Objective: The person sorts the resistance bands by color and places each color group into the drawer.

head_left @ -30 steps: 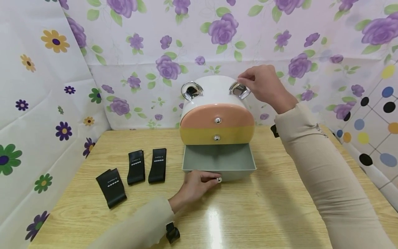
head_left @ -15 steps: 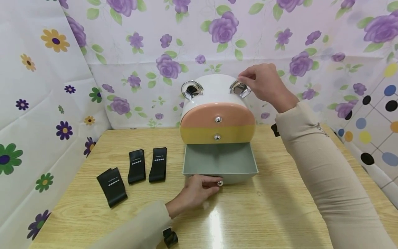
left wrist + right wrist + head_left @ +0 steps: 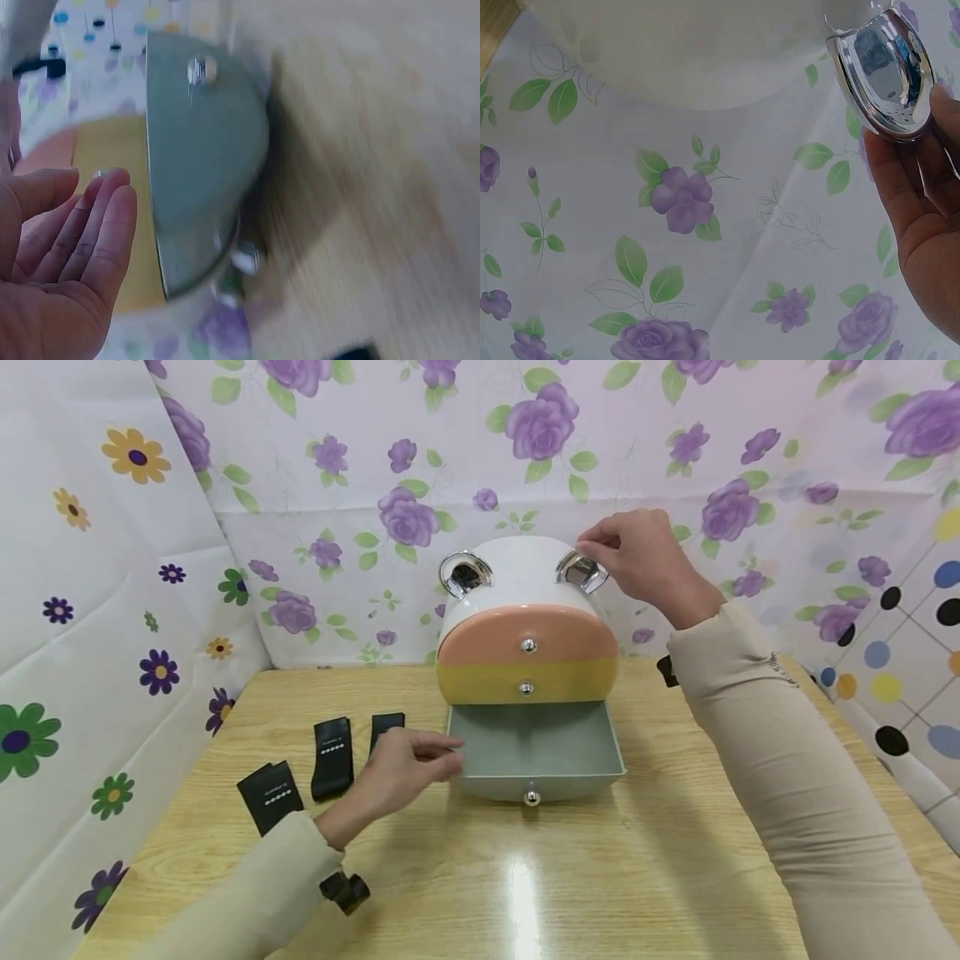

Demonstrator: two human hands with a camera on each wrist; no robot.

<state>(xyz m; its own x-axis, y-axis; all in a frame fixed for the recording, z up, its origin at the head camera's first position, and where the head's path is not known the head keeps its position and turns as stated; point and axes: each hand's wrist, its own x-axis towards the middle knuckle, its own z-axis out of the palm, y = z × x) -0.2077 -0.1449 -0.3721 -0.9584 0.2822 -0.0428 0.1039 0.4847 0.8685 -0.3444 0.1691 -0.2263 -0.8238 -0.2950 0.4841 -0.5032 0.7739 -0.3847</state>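
A small frog-shaped drawer box [image 3: 517, 578] has a white top, an orange and a yellow drawer front, and two chrome ring-like eyes. Its grey-green bottom drawer [image 3: 570, 789] is pulled out, and nothing shows inside. My right hand [image 3: 637, 560] pinches the rim of the right chrome eye [image 3: 885, 75] between thumb and fingers. Just left of the drawer's front corner, my left hand [image 3: 401, 772] holds nothing, its fingers fairly straight in the left wrist view. Below it lies a folded black band [image 3: 387, 721], partly hidden by that hand.
Two more folded black bands with white print, one nearer the middle [image 3: 332, 758] and one further left [image 3: 270, 795], lie on the wooden table [image 3: 600, 877]. Flowered cloth [image 3: 322, 468] hangs close behind the box. A dotted cloth [image 3: 918, 693] borders the right side.
My left hand has let go of the bottom drawer's knob and moved left towards the black bands. The drawer came out slightly further before that. My right hand keeps its hold on the eye.
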